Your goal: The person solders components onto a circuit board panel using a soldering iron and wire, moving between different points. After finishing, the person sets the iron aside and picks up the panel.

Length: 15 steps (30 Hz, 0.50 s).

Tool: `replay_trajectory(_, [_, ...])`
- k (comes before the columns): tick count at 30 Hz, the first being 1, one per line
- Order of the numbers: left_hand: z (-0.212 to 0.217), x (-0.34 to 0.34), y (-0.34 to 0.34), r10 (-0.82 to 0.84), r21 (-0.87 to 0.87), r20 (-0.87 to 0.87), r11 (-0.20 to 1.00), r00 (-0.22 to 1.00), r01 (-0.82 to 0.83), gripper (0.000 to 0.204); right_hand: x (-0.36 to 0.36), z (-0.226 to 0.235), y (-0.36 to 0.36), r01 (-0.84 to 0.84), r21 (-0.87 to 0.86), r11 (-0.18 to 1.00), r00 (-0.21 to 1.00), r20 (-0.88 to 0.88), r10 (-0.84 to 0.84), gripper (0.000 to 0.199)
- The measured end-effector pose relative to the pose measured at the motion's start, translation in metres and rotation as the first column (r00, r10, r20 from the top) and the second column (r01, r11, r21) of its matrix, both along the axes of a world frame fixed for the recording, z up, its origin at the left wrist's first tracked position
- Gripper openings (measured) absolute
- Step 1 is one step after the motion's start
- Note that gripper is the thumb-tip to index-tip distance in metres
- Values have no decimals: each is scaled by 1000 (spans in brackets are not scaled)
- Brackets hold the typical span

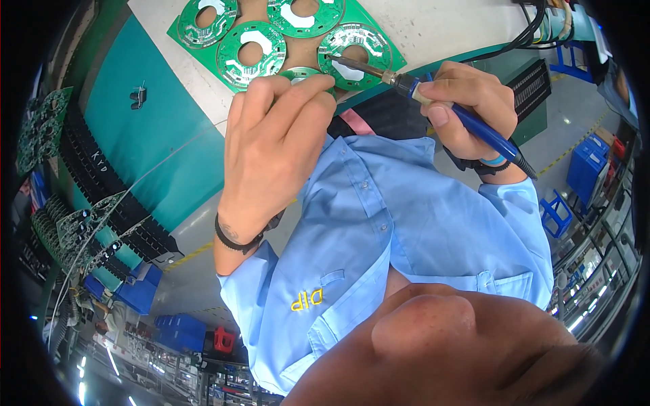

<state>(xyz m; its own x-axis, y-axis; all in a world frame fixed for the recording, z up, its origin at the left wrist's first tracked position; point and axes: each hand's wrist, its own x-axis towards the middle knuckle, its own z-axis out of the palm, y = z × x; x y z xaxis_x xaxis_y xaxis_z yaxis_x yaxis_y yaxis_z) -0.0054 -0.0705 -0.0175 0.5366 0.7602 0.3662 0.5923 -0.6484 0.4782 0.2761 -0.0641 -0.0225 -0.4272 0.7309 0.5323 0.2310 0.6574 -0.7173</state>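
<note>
Two hands over green circuit panel (271,40), left hand (271,142) pinching its near edge, right hand (467,108) gripping soldering iron (433,101), tip on board.

My head camera looks steeply down my own chest, close on my hands (271,142); fisheye bends the bench edge (433,57).

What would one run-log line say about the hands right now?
left hand: pinching edge of green circuit panel | right hand: gripping blue soldering iron | iron tip: on a round board | surface: white bench
</note>
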Motion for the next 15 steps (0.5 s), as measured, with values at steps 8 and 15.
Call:
replay_trajectory(8, [1,2,1,19,9,-115,1000,993,-18,25,0,-1,-1,3,9,1000,1000,-3,-3,15])
replay_trajectory(15, [2,2,1,18,-12,-112,1000,994,-19,25,11,4,-1,44,20,999,999,1,-44,16])
